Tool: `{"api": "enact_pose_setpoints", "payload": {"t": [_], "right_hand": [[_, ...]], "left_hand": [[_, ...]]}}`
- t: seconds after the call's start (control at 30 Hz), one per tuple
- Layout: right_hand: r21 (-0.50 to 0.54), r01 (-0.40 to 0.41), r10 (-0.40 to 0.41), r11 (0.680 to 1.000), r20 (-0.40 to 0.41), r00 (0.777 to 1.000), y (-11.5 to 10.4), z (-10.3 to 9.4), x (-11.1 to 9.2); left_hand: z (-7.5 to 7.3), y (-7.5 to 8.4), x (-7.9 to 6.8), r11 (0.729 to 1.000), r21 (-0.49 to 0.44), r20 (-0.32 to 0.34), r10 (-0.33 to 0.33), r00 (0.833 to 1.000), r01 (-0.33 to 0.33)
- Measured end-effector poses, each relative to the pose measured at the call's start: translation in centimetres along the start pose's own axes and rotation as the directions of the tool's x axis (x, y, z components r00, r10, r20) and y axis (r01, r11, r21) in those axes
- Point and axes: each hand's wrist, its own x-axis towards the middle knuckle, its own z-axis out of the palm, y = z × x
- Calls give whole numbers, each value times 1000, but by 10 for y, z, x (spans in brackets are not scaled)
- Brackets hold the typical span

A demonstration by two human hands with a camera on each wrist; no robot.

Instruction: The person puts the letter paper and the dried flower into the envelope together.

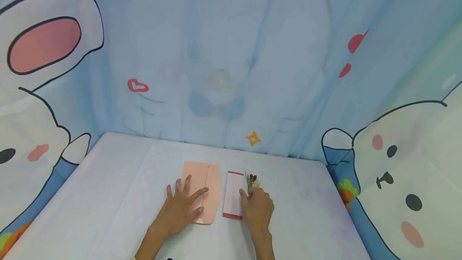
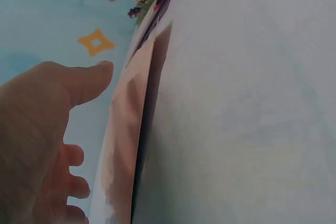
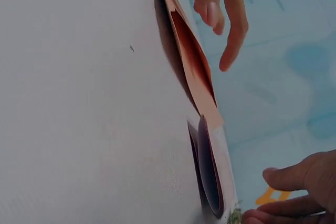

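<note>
A peach envelope lies on the white-covered table, its near-right side gaping in the right wrist view. Over its left part my left hand spreads its fingers, the thumb held apart from them in the left wrist view. Just right of the envelope lies a folded whitish paper with red edges, bowed open in the right wrist view. My right hand is beside this paper, thumb near its right edge and fingers reaching toward a small bunch of dried flowers. The hand hides the lower part of the bunch.
The white tablecloth extends around these things. Behind the table hangs a light blue curtain printed with cartoon animals, reaching round to both sides. A small dark thing shows at the bottom edge of the head view.
</note>
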Motion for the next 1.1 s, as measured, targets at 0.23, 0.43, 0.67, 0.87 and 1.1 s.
{"api": "enact_pose_setpoints", "payload": {"t": [0.23,0.43,0.67,0.87,1.1], "right_hand": [[-40,-115,117,992,50,992,-7,13,-9],[-78,-164,170,983,78,982,-13,20,-11],[-37,-184,185,982,52,981,-12,27,-9],[71,-169,168,983,18,986,-7,26,-9],[262,-308,286,915,119,951,-9,16,-1]], "left_hand": [[10,6,1,991,-96,155,-76,985,92],[8,9,1,988,-107,189,-92,978,113],[6,10,3,984,-141,166,-84,982,109],[8,7,3,983,-134,161,-105,981,127],[7,3,4,971,-152,183,-154,971,183]]}}
